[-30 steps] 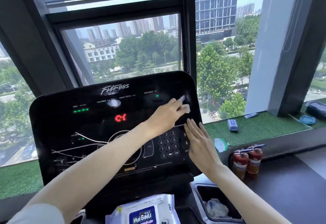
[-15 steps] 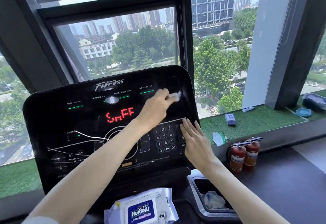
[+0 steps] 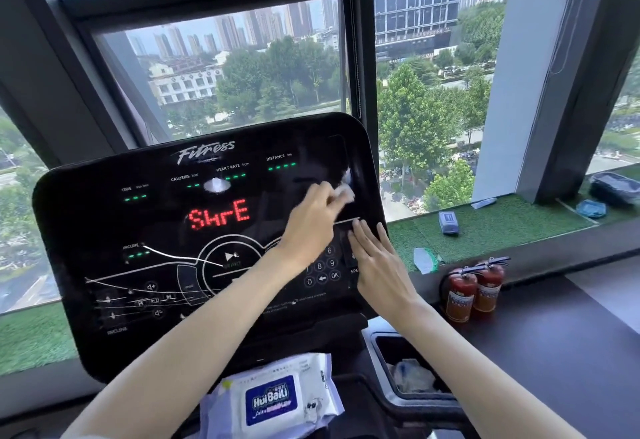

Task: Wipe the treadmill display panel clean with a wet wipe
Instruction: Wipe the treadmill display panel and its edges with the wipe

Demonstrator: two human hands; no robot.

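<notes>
legend: fingers of the left hand [image 3: 311, 220] curl onto a white wet wipe [image 3: 343, 193] and press it against the black display panel [image 3: 104, 231]. the wipe is blurred, so its folds cannot be read.

reader: where does the wipe lie relative to that grip?

legend: it protrudes from the fingertips at about 1 o'clock of the knuckles, touching the glass in the panel's 2 o'clock region, near the right edge.

reader: and the other hand?

legend: the right hand [image 3: 377, 258] lies flat at 4 o'clock of the left, fingers straight and close together. it holds nothing and rests on the panel's right margin, just beside the keypad [image 3: 322, 270].

reader: what else is labelled?

legend: a red readout [image 3: 219, 219] glows at 9 o'clock of the left hand. a pack of wipes [image 3: 273, 400] lies at 6 o'clock below the panel. a side tray [image 3: 375, 352] at 5 o'clock holds crumpled used wipes [image 3: 412, 374]. two fire extinguishers [image 3: 474, 289] stand upright, touching each other, at 3 o'clock of the right hand.
</notes>
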